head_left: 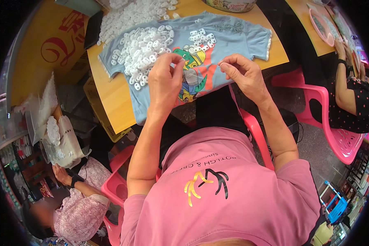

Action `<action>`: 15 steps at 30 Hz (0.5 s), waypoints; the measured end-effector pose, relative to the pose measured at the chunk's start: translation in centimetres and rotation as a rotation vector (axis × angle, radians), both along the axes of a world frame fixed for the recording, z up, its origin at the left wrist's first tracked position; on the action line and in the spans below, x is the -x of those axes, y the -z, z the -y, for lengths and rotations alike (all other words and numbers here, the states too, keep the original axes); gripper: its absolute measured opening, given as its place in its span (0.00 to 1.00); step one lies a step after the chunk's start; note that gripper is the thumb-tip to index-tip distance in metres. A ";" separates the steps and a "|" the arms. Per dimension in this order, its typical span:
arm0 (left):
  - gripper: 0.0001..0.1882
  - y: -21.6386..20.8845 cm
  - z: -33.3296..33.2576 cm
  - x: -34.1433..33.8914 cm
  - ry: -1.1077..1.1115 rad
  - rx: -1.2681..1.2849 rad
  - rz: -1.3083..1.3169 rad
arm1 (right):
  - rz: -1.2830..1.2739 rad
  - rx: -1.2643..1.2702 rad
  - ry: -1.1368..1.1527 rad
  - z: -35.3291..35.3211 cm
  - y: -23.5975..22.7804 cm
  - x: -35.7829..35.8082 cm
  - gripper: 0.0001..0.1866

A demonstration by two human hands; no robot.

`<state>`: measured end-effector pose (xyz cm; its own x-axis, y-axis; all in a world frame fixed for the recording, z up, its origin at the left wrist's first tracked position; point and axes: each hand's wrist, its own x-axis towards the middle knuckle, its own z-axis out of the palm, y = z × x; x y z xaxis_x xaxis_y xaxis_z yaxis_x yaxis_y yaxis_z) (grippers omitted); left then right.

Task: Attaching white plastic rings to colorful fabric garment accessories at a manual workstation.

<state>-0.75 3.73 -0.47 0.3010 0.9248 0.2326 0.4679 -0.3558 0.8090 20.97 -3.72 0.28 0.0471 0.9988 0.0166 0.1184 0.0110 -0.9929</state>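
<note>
A grey-blue T-shirt [233,49] with a cartoon dinosaur print lies spread on the table. On its left part is a heap of small white oval pieces [145,49], each with two holes. A smaller group of white pieces [202,39] sits further right, near a tangle of thin grey-green strands [231,27]. Over the shirt's near part, my left hand [165,80] is closed in a pinch beside the big heap. Apart from it, my right hand [247,78] pinches thumb against forefinger, right of the print. Whatever either pinch holds is too small to make out.
More white pieces [127,20] cover the far left of the yellow table [110,100]. A round tub [229,5] stands at the far edge. People sit at both sides, one by a pink chair [330,110], another near a plastic bag [65,139].
</note>
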 end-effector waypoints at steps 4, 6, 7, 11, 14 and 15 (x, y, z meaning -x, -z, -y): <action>0.08 -2.4 0.8 -0.2 0.026 0.570 0.499 | -0.093 -0.041 -0.010 -1.1 -0.9 1.3 0.09; 0.08 -3.0 1.2 -0.2 0.048 0.716 0.821 | -0.149 -0.071 -0.023 -1.9 -1.7 2.4 0.09; 0.08 -3.2 1.3 -0.1 0.041 0.711 0.826 | -0.169 -0.105 -0.020 -2.3 -2.3 3.1 0.09; 0.09 -3.4 1.9 0.3 0.064 0.839 1.023 | -0.188 -0.125 -0.044 -3.0 -3.5 4.9 0.09; 0.09 -3.6 2.1 0.5 0.093 0.845 1.076 | -0.176 -0.119 -0.051 -3.1 -3.7 5.5 0.09; 0.09 -3.7 2.2 0.6 0.098 0.833 1.082 | -0.170 -0.116 -0.065 -3.2 -3.7 5.8 0.09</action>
<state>-1.31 1.57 3.24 0.3976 0.8912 -0.2185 -0.5276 0.4168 0.7402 15.20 -0.53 3.95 -0.0057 0.9916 0.1289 -0.0555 0.1283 -0.9902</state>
